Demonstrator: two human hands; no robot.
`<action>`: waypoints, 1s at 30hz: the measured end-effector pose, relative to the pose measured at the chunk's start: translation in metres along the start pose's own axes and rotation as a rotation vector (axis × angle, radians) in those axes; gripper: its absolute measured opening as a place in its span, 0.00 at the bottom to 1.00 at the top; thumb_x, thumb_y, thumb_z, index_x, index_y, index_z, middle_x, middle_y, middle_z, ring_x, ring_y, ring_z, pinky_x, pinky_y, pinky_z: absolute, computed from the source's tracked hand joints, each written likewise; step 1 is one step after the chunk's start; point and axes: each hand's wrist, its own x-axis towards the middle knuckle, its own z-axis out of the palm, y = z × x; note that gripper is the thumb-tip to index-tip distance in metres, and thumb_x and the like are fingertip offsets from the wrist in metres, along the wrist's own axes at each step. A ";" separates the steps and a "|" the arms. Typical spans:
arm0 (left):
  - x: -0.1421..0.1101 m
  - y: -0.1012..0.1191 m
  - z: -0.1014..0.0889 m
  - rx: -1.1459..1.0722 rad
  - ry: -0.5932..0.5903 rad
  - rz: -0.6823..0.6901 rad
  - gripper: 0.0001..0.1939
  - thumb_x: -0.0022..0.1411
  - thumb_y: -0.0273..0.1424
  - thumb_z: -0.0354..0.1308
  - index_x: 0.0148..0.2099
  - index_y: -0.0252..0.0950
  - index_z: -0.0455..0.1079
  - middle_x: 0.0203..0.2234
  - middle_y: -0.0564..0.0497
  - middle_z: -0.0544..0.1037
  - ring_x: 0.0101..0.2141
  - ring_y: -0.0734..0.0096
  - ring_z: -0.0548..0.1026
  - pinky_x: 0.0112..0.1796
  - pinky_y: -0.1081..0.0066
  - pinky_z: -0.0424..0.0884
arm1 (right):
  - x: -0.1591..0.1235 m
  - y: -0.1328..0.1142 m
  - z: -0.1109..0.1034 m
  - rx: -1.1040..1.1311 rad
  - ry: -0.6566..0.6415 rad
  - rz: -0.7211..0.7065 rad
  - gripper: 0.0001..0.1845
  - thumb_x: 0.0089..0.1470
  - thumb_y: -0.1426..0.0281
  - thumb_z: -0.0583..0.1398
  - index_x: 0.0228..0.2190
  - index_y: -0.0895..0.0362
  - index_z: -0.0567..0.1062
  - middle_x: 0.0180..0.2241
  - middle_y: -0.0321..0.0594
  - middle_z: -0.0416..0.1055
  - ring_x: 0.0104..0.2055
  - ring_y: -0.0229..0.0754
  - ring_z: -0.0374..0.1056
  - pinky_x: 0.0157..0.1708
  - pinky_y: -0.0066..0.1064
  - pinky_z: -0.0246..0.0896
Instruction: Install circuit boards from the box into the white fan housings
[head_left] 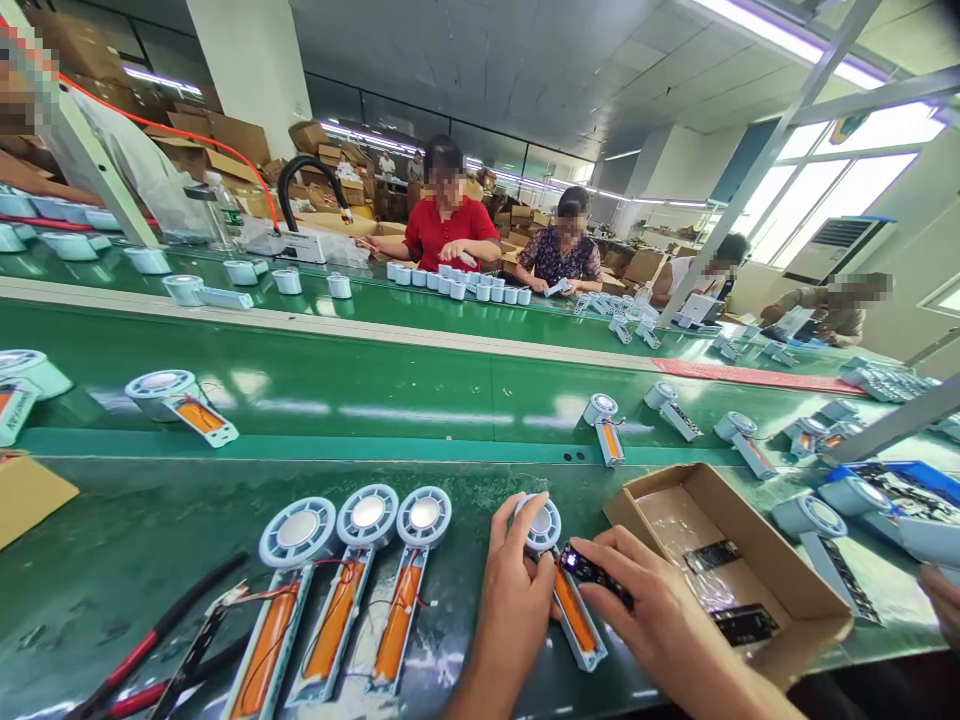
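My left hand (511,590) is closed around the round head of a light-blue handheld fan (577,625), which lies on the green bench with its handle pointing toward me. An orange battery fills the open handle. Pinched in my right hand (660,610) is a small black circuit board (592,572) with a lit white light, held over the upper part of that handle. To the left lie three similar fans, the nearest being an open fan (424,516) with thin wires over its orange battery. Right of my hands, a cardboard box (784,545) holds black circuit boards (745,625).
Red-and-black-handled pliers (135,660) lie at lower left beside a strip-like board. Beyond the bench, a green conveyor belt (420,390) carries spaced fans. A blue bin (911,485) with parts stands at right, near another person's hand (941,600). Several people work across the line.
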 end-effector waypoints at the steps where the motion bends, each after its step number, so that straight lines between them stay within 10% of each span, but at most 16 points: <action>1: -0.001 0.000 0.000 0.002 -0.002 0.001 0.32 0.61 0.18 0.52 0.63 0.51 0.68 0.64 0.47 0.63 0.30 0.76 0.77 0.34 0.67 0.81 | -0.003 0.001 0.011 0.033 0.069 0.015 0.15 0.67 0.71 0.55 0.53 0.53 0.72 0.41 0.42 0.72 0.40 0.42 0.73 0.41 0.32 0.70; 13: -0.007 -0.007 -0.019 0.016 -0.100 0.029 0.28 0.70 0.24 0.46 0.67 0.53 0.62 0.68 0.49 0.58 0.57 0.59 0.71 0.53 0.59 0.75 | -0.014 -0.007 0.064 -0.115 0.319 0.072 0.17 0.67 0.71 0.55 0.54 0.56 0.74 0.39 0.44 0.69 0.35 0.40 0.73 0.36 0.28 0.74; 30: -0.003 0.007 -0.019 0.088 -0.183 -0.047 0.27 0.66 0.33 0.55 0.66 0.52 0.60 0.67 0.50 0.51 0.36 0.74 0.76 0.49 0.62 0.75 | -0.019 -0.005 0.084 0.048 0.393 0.138 0.26 0.63 0.74 0.57 0.62 0.54 0.67 0.50 0.50 0.70 0.50 0.48 0.71 0.50 0.39 0.73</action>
